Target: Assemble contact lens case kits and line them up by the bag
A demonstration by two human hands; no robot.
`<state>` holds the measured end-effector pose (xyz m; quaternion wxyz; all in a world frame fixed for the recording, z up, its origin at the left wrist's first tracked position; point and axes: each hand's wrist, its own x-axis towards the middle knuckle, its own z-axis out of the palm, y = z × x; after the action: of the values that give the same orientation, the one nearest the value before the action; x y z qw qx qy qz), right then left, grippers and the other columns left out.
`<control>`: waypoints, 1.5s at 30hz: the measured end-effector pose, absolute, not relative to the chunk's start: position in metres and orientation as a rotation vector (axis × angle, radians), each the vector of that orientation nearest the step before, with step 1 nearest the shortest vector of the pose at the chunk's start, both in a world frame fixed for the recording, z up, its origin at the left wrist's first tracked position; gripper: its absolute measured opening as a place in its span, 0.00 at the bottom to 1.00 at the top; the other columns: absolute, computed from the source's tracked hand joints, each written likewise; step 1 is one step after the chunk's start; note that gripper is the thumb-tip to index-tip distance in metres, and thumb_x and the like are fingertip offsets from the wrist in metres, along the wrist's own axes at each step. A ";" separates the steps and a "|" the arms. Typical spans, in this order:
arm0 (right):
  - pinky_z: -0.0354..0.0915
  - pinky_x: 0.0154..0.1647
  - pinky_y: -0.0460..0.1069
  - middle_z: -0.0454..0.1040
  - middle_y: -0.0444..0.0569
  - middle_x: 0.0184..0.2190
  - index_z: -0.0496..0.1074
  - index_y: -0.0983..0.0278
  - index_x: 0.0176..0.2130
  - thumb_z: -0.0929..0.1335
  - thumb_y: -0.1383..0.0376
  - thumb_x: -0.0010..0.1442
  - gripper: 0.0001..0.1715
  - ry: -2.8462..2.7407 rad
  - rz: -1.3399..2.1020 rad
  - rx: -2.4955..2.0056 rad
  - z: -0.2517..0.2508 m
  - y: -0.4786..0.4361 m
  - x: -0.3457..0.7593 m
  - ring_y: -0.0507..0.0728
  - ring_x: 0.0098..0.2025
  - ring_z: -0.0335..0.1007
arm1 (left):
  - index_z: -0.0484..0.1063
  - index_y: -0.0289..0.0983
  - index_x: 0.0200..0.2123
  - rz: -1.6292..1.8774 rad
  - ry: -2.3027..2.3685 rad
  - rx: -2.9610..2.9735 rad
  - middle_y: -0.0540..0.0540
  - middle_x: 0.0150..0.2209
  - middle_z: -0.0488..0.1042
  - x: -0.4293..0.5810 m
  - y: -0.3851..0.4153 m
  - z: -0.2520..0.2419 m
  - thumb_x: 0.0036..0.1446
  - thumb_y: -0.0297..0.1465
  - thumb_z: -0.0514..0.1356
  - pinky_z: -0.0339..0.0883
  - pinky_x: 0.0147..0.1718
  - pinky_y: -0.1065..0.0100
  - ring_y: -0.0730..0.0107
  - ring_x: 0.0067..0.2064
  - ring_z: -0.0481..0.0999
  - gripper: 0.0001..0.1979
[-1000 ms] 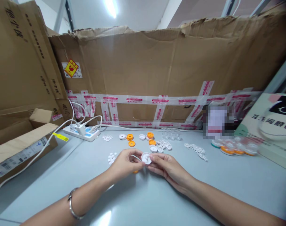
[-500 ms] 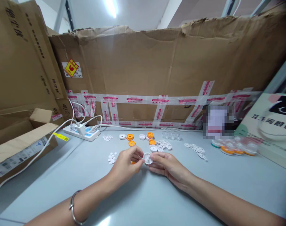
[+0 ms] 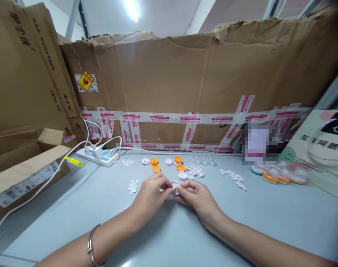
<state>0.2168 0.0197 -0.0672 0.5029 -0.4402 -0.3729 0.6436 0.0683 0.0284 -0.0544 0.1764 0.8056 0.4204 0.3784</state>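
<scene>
Between my two hands is a small round white plastic cap (image 3: 175, 184), shaped like a shallow cup and tilted toward me. My left hand (image 3: 154, 191) pinches its left edge, fingers closed. From the other side my right hand (image 3: 198, 196) grips it, the thumb pressed on its inner face. Fingers cover much of the cap, so what lies inside it cannot be made out. Just beyond the hands are orange rings (image 3: 156, 169) and a white ring (image 3: 181, 175). An orange piece is partly hidden behind my left fingers.
Small white discs (image 3: 133, 186) lie left of my hands. White perforated pieces (image 3: 195, 171) and clear plastic domes (image 3: 203, 159) sit farther back. Domed orange-based pieces (image 3: 284, 176) stand at the right. A power strip (image 3: 99, 157), an open carton (image 3: 26, 167) and a large cardboard box (image 3: 163, 81) border the table.
My left fingers have moved right, closer to my right thumb, and both thumbs now meet at the cap. The cap is more covered. The view has shifted slightly.
</scene>
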 end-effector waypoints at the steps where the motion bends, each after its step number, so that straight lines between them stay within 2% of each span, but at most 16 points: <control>1: 0.69 0.30 0.44 0.76 0.45 0.19 0.69 0.67 0.21 0.77 0.57 0.30 0.21 -0.903 1.546 -1.060 -0.067 0.019 0.216 0.51 0.24 0.73 | 0.71 0.35 0.25 1.065 1.205 2.278 0.48 0.27 0.71 0.069 0.028 -0.054 0.51 0.23 0.59 0.65 0.30 0.69 0.70 0.30 0.71 0.04; 8: 0.68 0.31 0.45 0.74 0.42 0.16 0.69 0.67 0.21 0.77 0.58 0.29 0.22 -0.863 1.525 -1.036 -0.070 0.019 0.214 0.51 0.22 0.72 | 0.70 0.35 0.25 1.055 1.259 2.413 0.46 0.28 0.72 0.071 0.026 -0.056 0.50 0.23 0.57 0.65 0.30 0.69 0.69 0.30 0.71 0.04; 15: 0.68 0.31 0.43 0.74 0.42 0.16 0.68 0.67 0.22 0.77 0.59 0.32 0.20 -0.822 1.605 -0.985 -0.069 0.019 0.217 0.47 0.21 0.70 | 0.68 0.35 0.26 1.142 1.248 2.555 0.46 0.27 0.71 0.072 0.026 -0.061 0.52 0.25 0.54 0.65 0.30 0.69 0.69 0.29 0.71 0.05; 28: 0.69 0.35 0.44 0.75 0.44 0.19 0.70 0.67 0.21 0.77 0.60 0.33 0.18 -0.824 1.585 -0.959 -0.067 0.020 0.218 0.50 0.25 0.73 | 0.70 0.35 0.27 1.166 1.163 2.404 0.46 0.28 0.71 0.068 0.024 -0.056 0.55 0.25 0.54 0.65 0.31 0.69 0.69 0.30 0.70 0.07; 34: 0.70 0.35 0.45 0.77 0.46 0.22 0.70 0.67 0.21 0.77 0.61 0.34 0.18 -0.846 1.587 -0.976 -0.068 0.021 0.217 0.51 0.27 0.74 | 0.70 0.35 0.24 1.153 1.217 2.159 0.48 0.26 0.72 0.069 0.024 -0.050 0.51 0.24 0.57 0.65 0.30 0.69 0.70 0.29 0.72 0.05; 36: 0.70 0.35 0.44 0.77 0.46 0.23 0.70 0.67 0.23 0.77 0.61 0.36 0.17 -0.858 1.605 -0.968 -0.069 0.022 0.216 0.51 0.28 0.74 | 0.69 0.35 0.26 1.143 1.227 2.034 0.49 0.27 0.72 0.068 0.026 -0.049 0.49 0.24 0.58 0.67 0.31 0.70 0.70 0.30 0.72 0.02; 38: 0.69 0.37 0.45 0.77 0.45 0.23 0.71 0.66 0.30 0.76 0.61 0.38 0.19 -0.875 1.633 -0.948 -0.069 0.022 0.217 0.51 0.30 0.74 | 0.67 0.35 0.28 1.126 1.214 1.903 0.48 0.28 0.72 0.066 0.030 -0.050 0.49 0.25 0.59 0.68 0.32 0.70 0.70 0.31 0.73 0.02; 41: 0.68 0.40 0.47 0.78 0.43 0.25 0.68 0.62 0.44 0.75 0.62 0.40 0.29 -0.926 1.673 -0.918 -0.068 0.022 0.219 0.50 0.31 0.74 | 0.67 0.34 0.29 1.081 1.216 1.746 0.48 0.27 0.72 0.062 0.035 -0.053 0.46 0.28 0.62 0.68 0.31 0.70 0.70 0.31 0.73 0.07; 43: 0.68 0.42 0.48 0.78 0.44 0.27 0.68 0.62 0.46 0.76 0.63 0.40 0.32 -0.971 1.695 -0.921 -0.068 0.022 0.220 0.51 0.31 0.74 | 0.67 0.34 0.29 1.066 1.212 1.676 0.48 0.26 0.71 0.059 0.038 -0.056 0.44 0.28 0.63 0.68 0.30 0.70 0.71 0.30 0.73 0.08; 45: 0.67 0.43 0.50 0.78 0.45 0.29 0.71 0.63 0.44 0.76 0.64 0.38 0.31 -0.998 1.708 -0.936 -0.068 0.023 0.221 0.51 0.31 0.74 | 0.67 0.33 0.29 1.061 1.190 1.615 0.48 0.25 0.71 0.058 0.040 -0.058 0.42 0.26 0.65 0.68 0.30 0.70 0.71 0.29 0.72 0.09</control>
<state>0.2211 0.0226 -0.0680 0.4585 -0.3801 -0.4052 0.6936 0.0581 0.0405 -0.0585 0.4225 0.6450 0.4753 0.4237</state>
